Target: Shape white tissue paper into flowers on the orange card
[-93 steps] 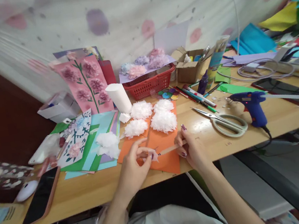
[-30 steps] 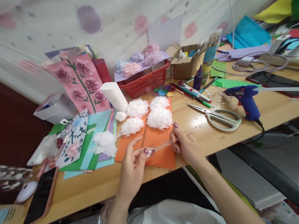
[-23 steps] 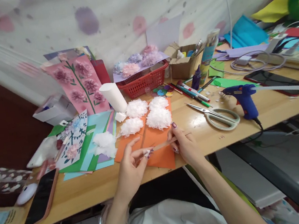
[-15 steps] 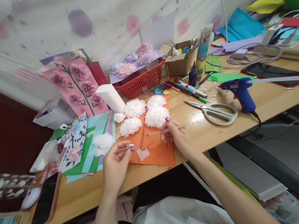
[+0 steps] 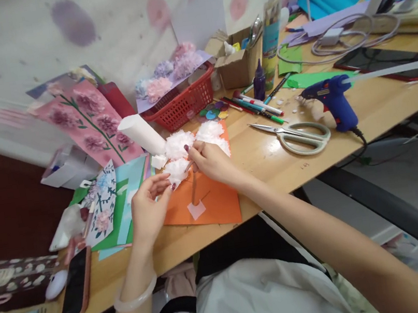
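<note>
My right hand is closed around a thin wooden pencil, whose tip points down and left at the lower-left white paper flower. Beside that flower, my left hand has its thumb and fingertips brought together on a small white piece of paper, mostly hidden against the white flower. An orange sheet lies beneath both hands, with more fluffy white flowers along its upper part. Drawn brown lines and a small pale pink square show on its lower part.
A white paper roll stands behind the flowers, near a red basket. To the right lie scissors, a blue glue gun and several pens. A phone rests at the front left edge.
Both hands have moved up the orange sheet to the lower-left white flower. My right hand has carried the pencil leftward, close to my left fingertips. The camera view has shifted slightly.
</note>
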Demonstrator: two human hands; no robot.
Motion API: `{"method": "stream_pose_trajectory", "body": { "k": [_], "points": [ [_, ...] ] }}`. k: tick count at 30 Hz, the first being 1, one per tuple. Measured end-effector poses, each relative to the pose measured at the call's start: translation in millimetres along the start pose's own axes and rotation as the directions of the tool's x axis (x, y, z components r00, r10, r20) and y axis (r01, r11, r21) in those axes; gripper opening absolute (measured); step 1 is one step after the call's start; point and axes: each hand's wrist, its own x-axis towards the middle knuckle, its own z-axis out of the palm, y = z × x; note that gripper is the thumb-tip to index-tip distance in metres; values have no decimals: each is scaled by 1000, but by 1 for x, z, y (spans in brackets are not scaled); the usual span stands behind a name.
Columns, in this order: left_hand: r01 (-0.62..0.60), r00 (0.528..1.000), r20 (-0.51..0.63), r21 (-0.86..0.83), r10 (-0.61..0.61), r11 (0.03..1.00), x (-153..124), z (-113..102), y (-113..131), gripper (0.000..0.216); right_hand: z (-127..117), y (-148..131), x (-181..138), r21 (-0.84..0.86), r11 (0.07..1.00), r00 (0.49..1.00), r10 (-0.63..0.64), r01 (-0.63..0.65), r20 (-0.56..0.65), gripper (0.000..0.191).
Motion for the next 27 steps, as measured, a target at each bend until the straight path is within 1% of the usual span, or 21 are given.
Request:
{"method": "stream_pose_trajectory", "body": {
  "k": [3, 8, 12, 15, 17, 22, 27],
  "points": [
    [-29, 999, 45, 75, 26, 997, 9, 8, -1, 29, 0, -1, 2, 32, 999, 1000, -3, 4, -13, 40],
    [-148, 985, 122, 264, 119, 953, 30, 19, -5, 33, -4, -5, 2, 59, 998, 999, -6, 9, -45, 41],
    [-210, 972, 178, 381, 151, 900, 38, 22, -5, 38, -6, -6, 0, 75, 997, 997, -4, 10, -83, 39],
    [-216, 971, 190, 424, 147, 880, 38, 21, -1, 40, -6, -5, -5, 63, 997, 992, -28, 36, -122, 40],
    [-213, 971, 196, 442, 138, 871, 37, 20, 2, 41, -6, -4, -9, 42, 997, 993, -53, 58, -106, 41],
    [-227, 965, 223, 450, 137, 864, 39, 18, 4, 43, -3, -3, -13, -41, 992, 993, -119, 119, -7, 38],
    [-246, 958, 249, 450, 145, 858, 44, 18, 4, 43, 0, 0, -10, -141, 981, 991, -131, 132, 18, 33]
  ]
}}
